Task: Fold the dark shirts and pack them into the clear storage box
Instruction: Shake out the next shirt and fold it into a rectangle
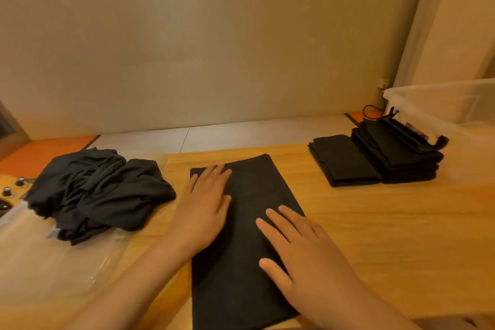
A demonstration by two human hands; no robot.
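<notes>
A dark shirt [249, 187], folded into a long narrow strip, lies flat on the wooden table in front of me. My left hand [203, 209] presses flat on the strip's upper left part, fingers straight. My right hand [302, 252] lies flat on its right side lower down, fingers spread. A heap of unfolded dark shirts [99, 190] sits at the left. Folded dark shirts [375, 158] are stacked at the right, beside the clear storage box [455, 110].
Clear plastic bags [53, 262] lie on the table under and before the heap. Small black knobs [13, 187] sit at the far left edge. A black cable [371, 108] runs behind the box. A wall stands close behind the table.
</notes>
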